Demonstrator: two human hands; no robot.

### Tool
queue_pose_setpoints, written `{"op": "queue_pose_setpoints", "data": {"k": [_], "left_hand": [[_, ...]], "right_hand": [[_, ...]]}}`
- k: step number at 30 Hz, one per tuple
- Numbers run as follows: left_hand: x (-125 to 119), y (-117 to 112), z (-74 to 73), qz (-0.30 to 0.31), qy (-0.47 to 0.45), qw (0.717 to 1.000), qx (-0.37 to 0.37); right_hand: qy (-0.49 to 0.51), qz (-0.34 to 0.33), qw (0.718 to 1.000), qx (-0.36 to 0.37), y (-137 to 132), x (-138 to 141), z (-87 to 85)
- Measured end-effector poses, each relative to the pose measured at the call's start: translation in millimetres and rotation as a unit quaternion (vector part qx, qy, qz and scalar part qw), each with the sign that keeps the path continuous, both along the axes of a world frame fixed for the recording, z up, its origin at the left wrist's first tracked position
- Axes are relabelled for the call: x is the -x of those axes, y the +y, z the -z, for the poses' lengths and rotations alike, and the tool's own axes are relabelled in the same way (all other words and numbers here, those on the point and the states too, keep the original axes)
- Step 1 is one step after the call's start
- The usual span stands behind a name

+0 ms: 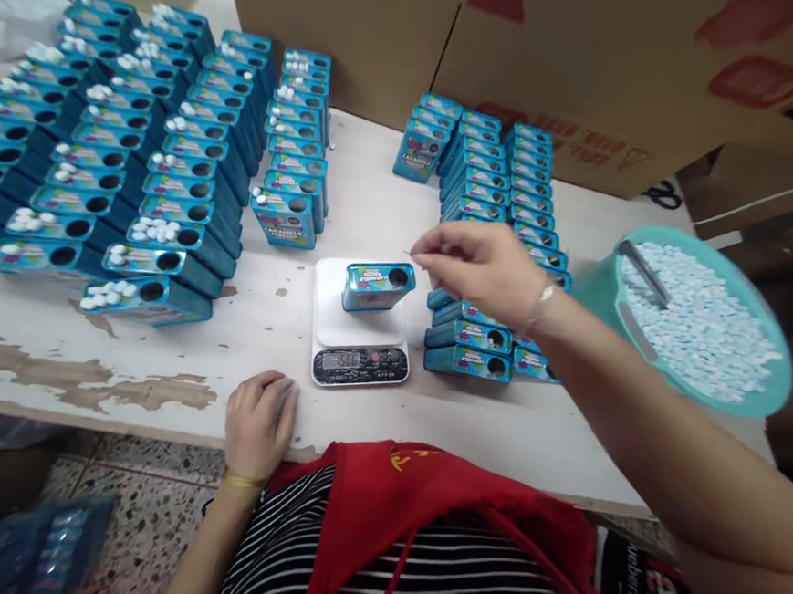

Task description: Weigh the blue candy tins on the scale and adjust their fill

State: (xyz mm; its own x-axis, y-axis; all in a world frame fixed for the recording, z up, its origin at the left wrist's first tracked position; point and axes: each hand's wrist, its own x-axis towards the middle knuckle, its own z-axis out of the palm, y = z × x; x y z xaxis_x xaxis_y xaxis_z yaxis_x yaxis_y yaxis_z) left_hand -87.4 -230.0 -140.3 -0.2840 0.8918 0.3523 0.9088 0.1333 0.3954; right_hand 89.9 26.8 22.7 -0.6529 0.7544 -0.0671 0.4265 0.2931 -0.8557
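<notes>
On the white digital scale [327,328] stands a blue candy tin [373,286], upright, its round hole facing up. The scale's display seems to read about 150.6. My right hand [485,267] hovers just right of the tin's top, thumb and fingers pinched together; what is between the fingertips is too small to name. My left hand [260,419] rests at the table's front edge, left of the scale, with its fingers curled in. Whether anything lies inside that curl is hidden. Partly beneath my right hand and forearm is a group of blue tins [477,363].
Rows of blue tins [155,301] fill the table's left side, many with white candies [108,294] on top. At the right stands a turquoise tub [770,386] of white candies with a metal scoop [644,273]. Cardboard boxes [559,54] line the back.
</notes>
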Motion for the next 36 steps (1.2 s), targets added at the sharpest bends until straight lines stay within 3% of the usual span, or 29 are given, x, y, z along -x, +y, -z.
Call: {"op": "queue_pose_setpoints", "data": {"k": [2, 4, 7, 11, 17, 20, 23, 26, 28, 31, 34, 36], "left_hand": [[-1, 0, -0.1, -0.003, -0.006, 1.000, 0.007], [-2, -1, -0.2, -0.005, -0.009, 1.000, 0.014], [-2, -1, -0.1, -0.009, -0.007, 1.000, 0.020], [-3, -1, -1.0, -0.007, -0.003, 1.000, 0.017], [-3, 1, -3.2, -0.014, -0.008, 1.000, 0.025], [-4, -1, -1.2, -0.019, -0.015, 0.999, 0.035], [-4, -4, -3.4, -0.021, -0.034, 0.999, 0.034], [-1, 6, -18.2, -0.033, -0.100, 0.994, -0.019], [4, 28, -33.2, -0.032, -0.141, 0.987, -0.072], [10, 83, -51.6, 0.030, -0.170, 0.979, -0.107], [13, 142, -58.1, 0.124, -0.186, 0.971, -0.088], [11, 167, -61.6, 0.171, -0.195, 0.964, -0.061]], "right_hand": [[0.102, 0.061, 0.981, 0.155, 1, -14, 0.8], [0.157, 0.124, 0.943, 0.267, -1, -29, 2.6], [0.153, 0.166, 0.914, 0.336, -4, -44, 6.5], [0.117, 0.148, 0.929, 0.319, -10, -49, 11.5], [0.104, 0.098, 0.967, 0.211, -15, -34, 11.1], [0.116, 0.092, 0.970, 0.193, -15, -29, 9.5], [0.154, 0.105, 0.957, 0.223, -18, -27, 10.0], [0.205, 0.116, 0.920, 0.313, -35, -25, 15.2], [0.232, 0.113, 0.878, 0.404, -54, -22, 23.0], [0.260, 0.110, 0.801, 0.528, -87, -15, 40.8], [0.288, 0.141, 0.743, 0.588, -106, -9, 57.6], [0.306, 0.172, 0.708, 0.613, -109, -6, 63.8]]}}
